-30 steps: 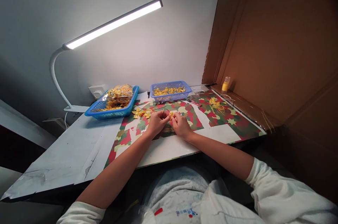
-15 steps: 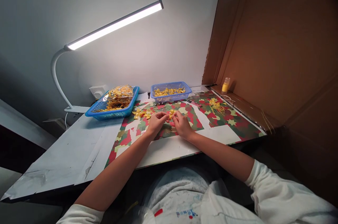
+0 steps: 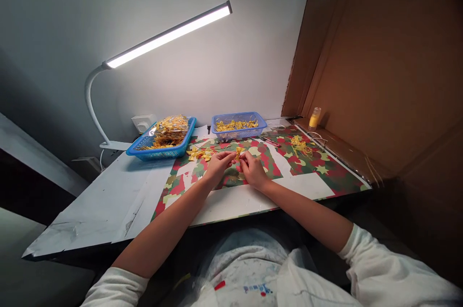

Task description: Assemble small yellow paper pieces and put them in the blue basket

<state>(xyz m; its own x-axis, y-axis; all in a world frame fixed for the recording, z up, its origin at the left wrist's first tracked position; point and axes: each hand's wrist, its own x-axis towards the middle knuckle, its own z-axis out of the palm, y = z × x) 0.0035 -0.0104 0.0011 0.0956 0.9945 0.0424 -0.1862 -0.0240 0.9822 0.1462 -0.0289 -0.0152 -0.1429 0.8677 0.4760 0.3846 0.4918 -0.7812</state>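
Note:
A small yellow ribbon bow [image 3: 238,152] is held up between the fingertips of both hands, just above the table. My left hand [image 3: 219,167] pinches at its left side, fingers closed. On the other side my right hand [image 3: 253,170] has thumb and forefinger pressed together on it. Several more yellow bows [image 3: 198,153] lie on the table just beyond my left hand. To the right, a tangle of yellow bows with thin golden strings [image 3: 301,146] rests on the patterned sheet.
A blue basket [image 3: 159,153] with yellow bows and a clear bag stands left; a smaller blue-violet basket [image 3: 238,134] of bows is at the back. A desk lamp [image 3: 170,34] arches overhead. A small bottle [image 3: 314,119] stands beside the cardboard wall [image 3: 390,66] on the right.
The whole view has shifted slightly, so things appear a little farther right. Both hands still hold the bow, which has turned a little between the fingers.

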